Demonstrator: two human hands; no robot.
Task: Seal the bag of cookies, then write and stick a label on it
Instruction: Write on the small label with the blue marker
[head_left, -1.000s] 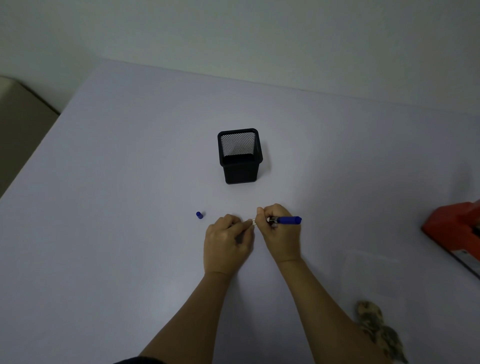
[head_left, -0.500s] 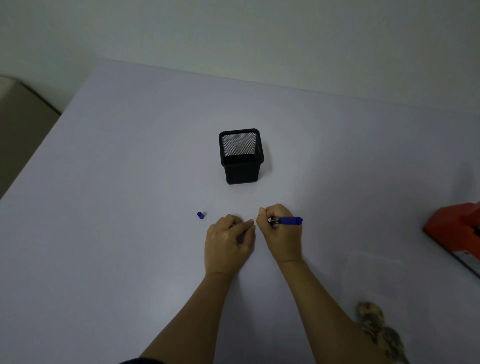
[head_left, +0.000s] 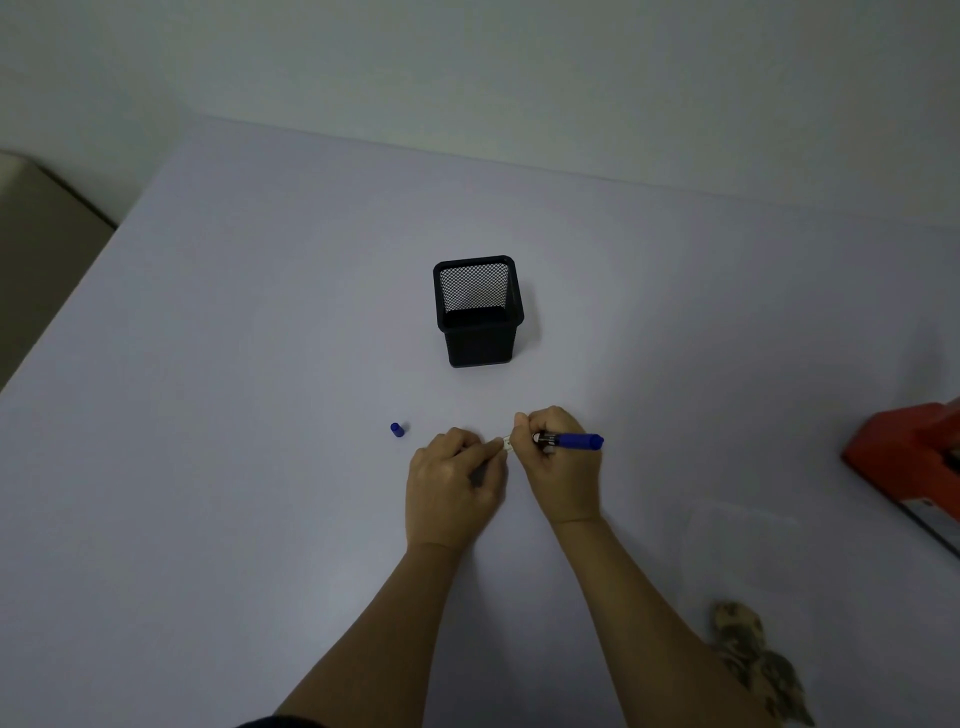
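My right hand (head_left: 561, 467) grips a blue marker (head_left: 574, 441) that lies across its fingers, pointing right. Between the fingertips of both hands sits a small white label (head_left: 507, 443). My left hand (head_left: 452, 486) pinches the label's left side, knuckles up on the table. The marker's blue cap (head_left: 397, 429) stands loose on the table to the left. A clear bag (head_left: 743, 551) lies flat at the lower right, with cookies (head_left: 753, 660) showing at its near end.
A black mesh pen holder (head_left: 478, 312) stands behind the hands. An orange-red device (head_left: 914, 462) sits at the right edge. The pale table (head_left: 208, 364) ends at a wall behind and drops off at the left.
Both hands stay in nearly the same place around the label; only tiny finger shifts show. Nothing else has moved.
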